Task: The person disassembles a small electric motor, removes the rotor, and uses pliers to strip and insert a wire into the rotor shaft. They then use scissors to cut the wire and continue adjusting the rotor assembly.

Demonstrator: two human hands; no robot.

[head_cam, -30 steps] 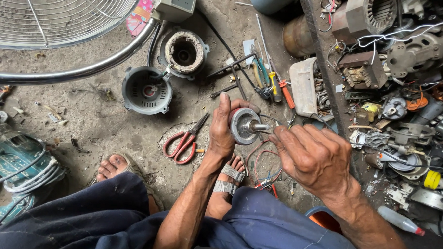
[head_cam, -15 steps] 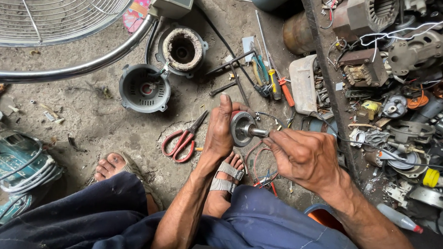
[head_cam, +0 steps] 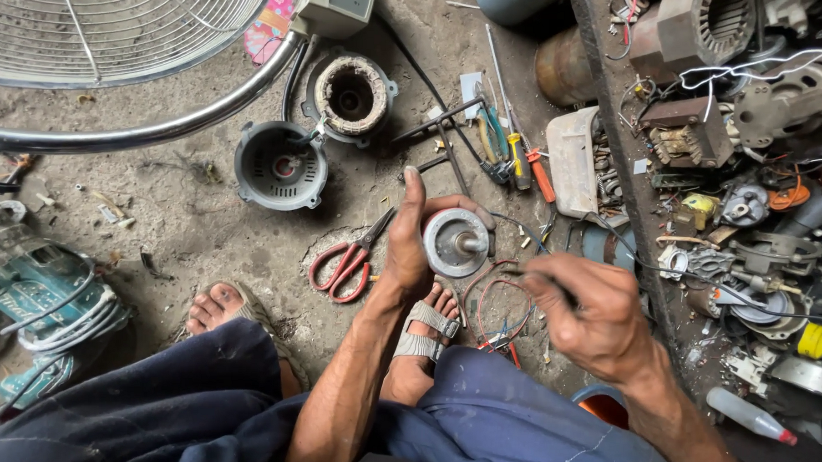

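I start at my left hand, which is wrapped around the back of a round metal rotor, thumb up along its left edge and fingers curled over the top right of the rim; the flat face looks up at me, and its short shaft juts out toward my right hand. Just left of that hand and slightly below it, red-handled scissors lie on the concrete, and farther up and left sits a grey motor housing, open side up. Below the rotor, thin red wires loop down toward my sandalled foot. My right hand is down and to the right of the rotor, near it but apart, closed into a loose fist; I cannot tell whether anything is pinched inside it. So the shaft's long axis runs roughly from the left hand toward the right, and the left hand is the one on the piece. Beyond the right hand, screwdrivers lie above it.
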